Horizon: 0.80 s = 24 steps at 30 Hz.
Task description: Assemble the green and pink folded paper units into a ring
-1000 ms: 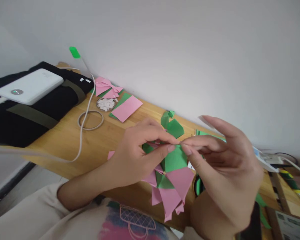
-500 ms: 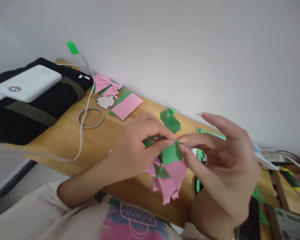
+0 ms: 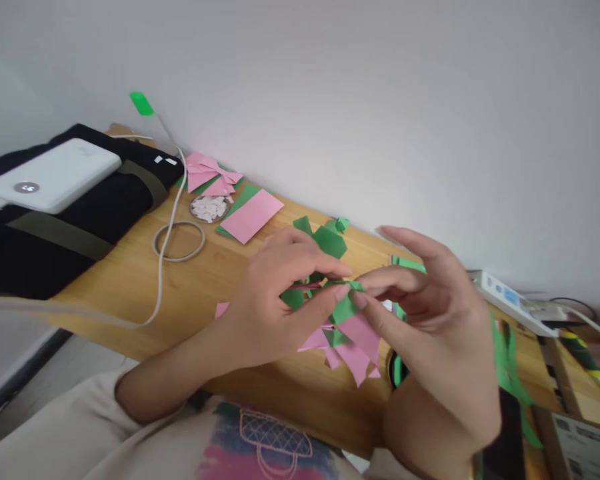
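Observation:
Between my hands, above the table, is a folded paper piece point(image 3: 363, 337) of green and pink panels with jagged pink ends pointing down. My left hand point(image 3: 285, 300) grips its upper green edge between thumb and index finger. Pinched at the same edge, just to the right, are the thumb and index finger of my right hand point(image 3: 425, 320), with another finger raised. Green folded parts point(image 3: 330, 242) show behind my left fingers; whether they join the held piece I cannot tell. My fingers cover part of the upper edge.
Behind my left hand lie pink and green paper rectangles point(image 3: 253, 215), a round dish of white bits point(image 3: 209, 208) and folded pink papers point(image 3: 207, 172). A white power bank point(image 3: 55, 175) rests on a black bag point(image 3: 145, 157). A cable loops nearby; a power strip point(image 3: 513, 300) stands right.
The paper piece has tilted, its pink lower ends swinging right and slightly up. The green parts behind have shifted left. Both hands keep their pinch; my right hand has moved slightly left.

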Tool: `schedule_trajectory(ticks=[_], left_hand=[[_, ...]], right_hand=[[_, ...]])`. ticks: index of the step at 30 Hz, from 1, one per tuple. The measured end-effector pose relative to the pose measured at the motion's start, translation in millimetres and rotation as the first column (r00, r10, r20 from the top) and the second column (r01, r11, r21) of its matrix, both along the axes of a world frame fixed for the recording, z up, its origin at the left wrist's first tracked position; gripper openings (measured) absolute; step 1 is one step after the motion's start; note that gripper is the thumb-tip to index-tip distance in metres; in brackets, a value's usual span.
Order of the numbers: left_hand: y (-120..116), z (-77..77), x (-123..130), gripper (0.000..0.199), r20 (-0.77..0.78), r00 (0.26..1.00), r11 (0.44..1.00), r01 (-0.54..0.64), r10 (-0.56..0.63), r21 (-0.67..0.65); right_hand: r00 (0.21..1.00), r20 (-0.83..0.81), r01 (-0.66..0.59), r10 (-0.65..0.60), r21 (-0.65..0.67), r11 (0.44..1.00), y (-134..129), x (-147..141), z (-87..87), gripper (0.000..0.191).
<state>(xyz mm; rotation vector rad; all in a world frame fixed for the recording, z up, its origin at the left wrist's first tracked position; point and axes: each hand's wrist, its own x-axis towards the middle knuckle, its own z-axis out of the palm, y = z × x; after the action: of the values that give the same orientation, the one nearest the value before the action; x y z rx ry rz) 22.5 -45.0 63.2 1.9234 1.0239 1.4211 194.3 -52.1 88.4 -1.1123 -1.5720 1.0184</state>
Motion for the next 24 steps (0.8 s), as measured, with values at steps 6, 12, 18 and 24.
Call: schedule_trajectory(ticks=[6,12,18,24], left_hand=[[1.6,0.3,0.4,0.012,-0.055,0.998,0.999,-0.019,0.022,0.051],[1.0,1.1,-2.1,0.013,-0.223,0.966,0.964,-0.073,0.132,0.257],[-2.2,-0.6,-2.9,0.014,-0.322,0.889,0.849,-0.125,0.325,0.513],[-1.2,0.7,1.5,0.01,-0.294,0.891,0.831,-0.144,0.345,0.538]], right_hand=[[1.0,-0.003,-0.006,0.006,0.001,1.0,-0.6,-1.0,1.7,0.053],[0.999,-0.031,0.008,-0.01,-0.037,0.999,-0.4,-1.9,2.5,0.049],[0.997,-0.046,0.052,-0.059,-0.148,0.988,-3.0,-1.4,3.7,0.048],[0.994,-0.088,0.044,-0.058,-0.155,0.987,-2.5,-1.3,3.8,0.047]])
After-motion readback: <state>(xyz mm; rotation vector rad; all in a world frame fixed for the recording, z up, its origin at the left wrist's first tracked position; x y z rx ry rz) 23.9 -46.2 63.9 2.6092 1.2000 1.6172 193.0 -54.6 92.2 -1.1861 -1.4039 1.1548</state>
